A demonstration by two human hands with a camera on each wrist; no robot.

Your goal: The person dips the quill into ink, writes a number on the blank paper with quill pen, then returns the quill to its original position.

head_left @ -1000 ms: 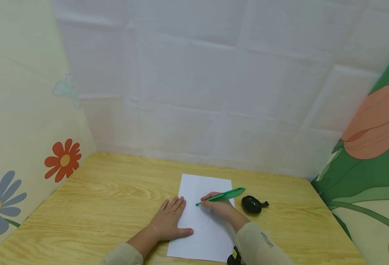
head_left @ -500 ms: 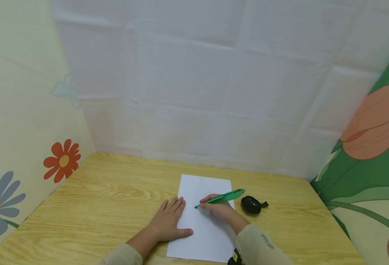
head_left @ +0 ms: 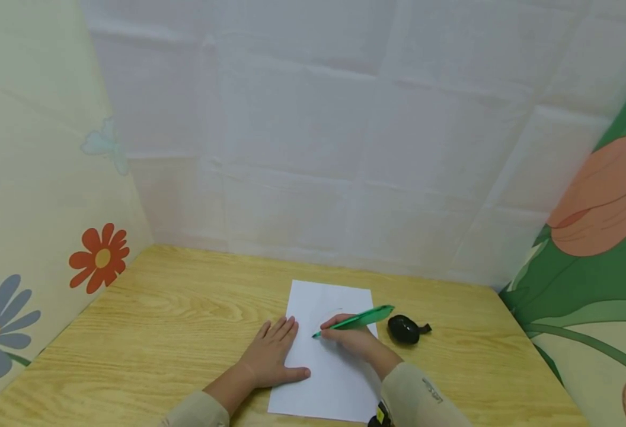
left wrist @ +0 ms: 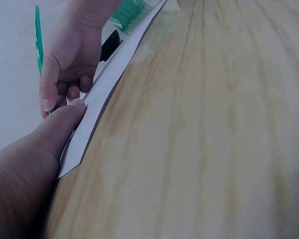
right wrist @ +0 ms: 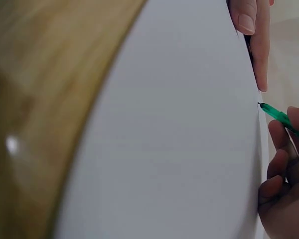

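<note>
the left hand [head_left: 270, 356] lies flat, fingers straight, pinning the white paper sheet [head_left: 326, 379] on the wooden table [head_left: 174, 320] while the right hand [head_left: 353, 339] grips a green pen [head_left: 358, 319], tip on the sheet, likely writing, steady pressure needed next.

Matt white paper sheet [head_left: 323, 356] on a smooth, light-grained wooden table [head_left: 174, 320].

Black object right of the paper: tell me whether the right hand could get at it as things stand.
Probably yes: the black object lies on bare table just beside the right hand, nothing between, though that hand grips the green pen.
</note>
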